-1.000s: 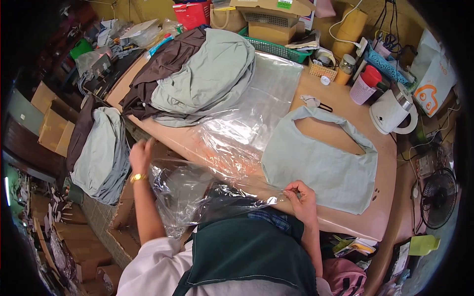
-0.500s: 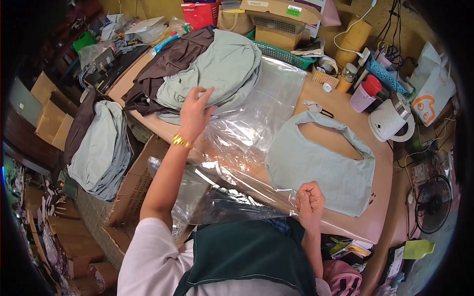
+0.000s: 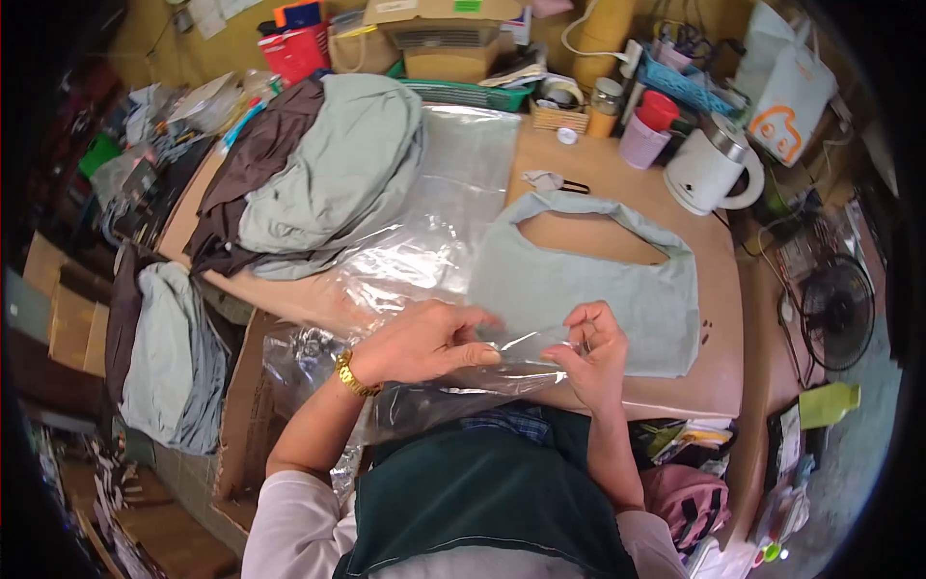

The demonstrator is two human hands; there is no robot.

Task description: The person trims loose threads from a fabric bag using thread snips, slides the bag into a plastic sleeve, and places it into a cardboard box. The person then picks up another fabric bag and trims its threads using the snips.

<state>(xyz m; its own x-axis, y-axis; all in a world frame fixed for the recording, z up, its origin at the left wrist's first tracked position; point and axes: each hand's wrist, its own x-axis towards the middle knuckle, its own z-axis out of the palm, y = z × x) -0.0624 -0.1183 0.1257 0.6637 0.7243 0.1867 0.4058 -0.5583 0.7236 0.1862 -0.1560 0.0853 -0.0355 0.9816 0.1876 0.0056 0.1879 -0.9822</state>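
A clear plastic bag [image 3: 453,400] lies across the table's front edge, its rim raised between my two hands. My right hand [image 3: 596,359] pinches that rim between thumb and fingers. Beside it on the left, my left hand [image 3: 434,340], with a gold watch [image 3: 351,373] at the wrist, has thumb and forefinger apart at the plastic; the forefinger is blurred. Behind my right hand a pale green cloth shoulder bag [image 3: 598,289] lies flat, its strap looped away from me. More clear plastic sheets [image 3: 468,154] lie left of it.
Pale green and brown cloth pieces [image 3: 333,174] are heaped at the table's back left. Another cloth pile [image 3: 174,362] stands at the left by a cardboard box [image 3: 246,405]. A white kettle [image 3: 704,169], a pink cup [image 3: 641,143] and a green basket [image 3: 473,96] line the back.
My left hand has come down and right from beside the cloth heap to the plastic near my right hand. The plastic's rim is now lifted between them. The view has shifted.
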